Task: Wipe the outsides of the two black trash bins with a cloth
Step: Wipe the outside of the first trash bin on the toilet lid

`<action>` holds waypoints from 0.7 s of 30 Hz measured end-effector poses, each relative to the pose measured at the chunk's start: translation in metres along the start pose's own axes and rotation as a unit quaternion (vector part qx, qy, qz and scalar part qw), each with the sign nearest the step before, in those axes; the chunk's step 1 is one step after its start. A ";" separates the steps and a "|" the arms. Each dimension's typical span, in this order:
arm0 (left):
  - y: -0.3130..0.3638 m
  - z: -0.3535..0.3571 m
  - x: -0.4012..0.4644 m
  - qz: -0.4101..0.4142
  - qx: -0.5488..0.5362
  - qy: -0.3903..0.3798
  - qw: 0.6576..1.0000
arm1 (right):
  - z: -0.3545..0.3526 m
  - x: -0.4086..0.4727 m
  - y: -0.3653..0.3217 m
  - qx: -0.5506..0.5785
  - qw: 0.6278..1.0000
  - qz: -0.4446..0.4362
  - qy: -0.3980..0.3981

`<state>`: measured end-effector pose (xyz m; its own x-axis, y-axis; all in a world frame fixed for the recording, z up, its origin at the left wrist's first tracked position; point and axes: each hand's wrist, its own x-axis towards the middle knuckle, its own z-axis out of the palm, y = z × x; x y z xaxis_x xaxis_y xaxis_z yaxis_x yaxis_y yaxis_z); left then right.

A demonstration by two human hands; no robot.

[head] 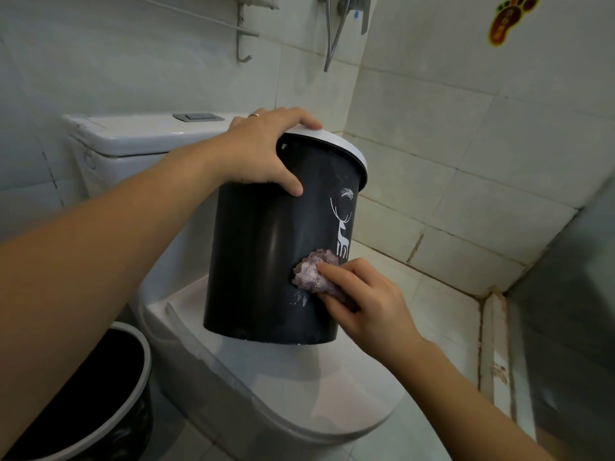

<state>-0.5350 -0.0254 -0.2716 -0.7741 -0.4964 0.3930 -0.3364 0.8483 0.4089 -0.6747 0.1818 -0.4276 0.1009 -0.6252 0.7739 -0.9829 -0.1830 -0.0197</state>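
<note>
Black bin [266, 247] sits tilted on the toilet lid [299, 394] — our left hand [263, 151] clamps its rim, right hand [366, 301] pinches the cloth [312, 272] at four o'clock; pressing harder could slide it off.

No words are showing clearly anywhere. The footprint sticker [511, 18] on the wall tile is carrying small characters, too blurred to read.

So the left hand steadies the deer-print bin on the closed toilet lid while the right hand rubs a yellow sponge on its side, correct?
Not quite. In the head view the right hand presses a crumpled purple cloth, not a yellow sponge, against the bin. The rest holds: the left hand grips its white rim, and it rests on the closed toilet lid.
</note>
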 end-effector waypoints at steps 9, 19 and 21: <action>-0.001 -0.004 -0.002 -0.027 -0.016 -0.018 0.999 | -0.008 0.001 -0.006 -0.064 0.990 -0.103 -0.068; -0.002 -0.006 -0.002 -0.029 -0.007 -0.015 0.999 | -0.013 -0.013 -0.018 -0.073 0.983 -0.124 -0.112; -0.003 -0.006 -0.002 -0.037 -0.013 -0.018 0.999 | -0.013 -0.015 -0.018 -0.069 0.979 -0.149 -0.123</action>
<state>-0.5287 -0.0278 -0.2684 -0.7667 -0.5498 0.3316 -0.3792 0.8045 0.4572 -0.6607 0.2044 -0.4308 0.4038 -0.7260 0.5567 -0.9139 -0.2920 0.2821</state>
